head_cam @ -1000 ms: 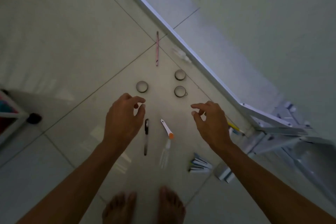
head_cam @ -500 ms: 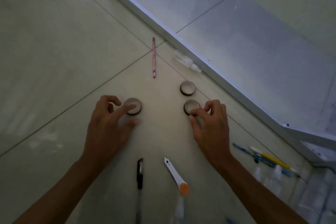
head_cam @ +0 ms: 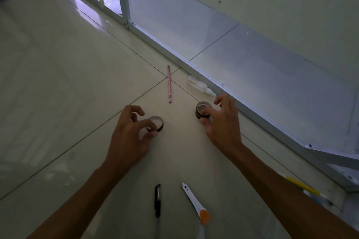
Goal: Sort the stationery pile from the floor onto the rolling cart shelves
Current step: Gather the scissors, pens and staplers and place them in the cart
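On the tiled floor (head_cam: 58, 64) beside a white frame (head_cam: 194, 64), the left hand (head_cam: 130, 137) pinches one tape roll (head_cam: 156, 125) between thumb and forefinger, the right hand (head_cam: 221, 122) grips two stacked rolls (head_cam: 202, 110) with curled fingers, a pink pencil (head_cam: 169, 83) lies beyond, and a black pen (head_cam: 157, 200) and white cutter (head_cam: 195, 203) lie nearer.

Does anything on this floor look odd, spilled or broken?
Nothing looks spilled or broken. One oddity: the right hand grips what looks like two tape rolls stacked, while the left hand holds a single roll. A clear bottle lies tipped on its side by the frame.
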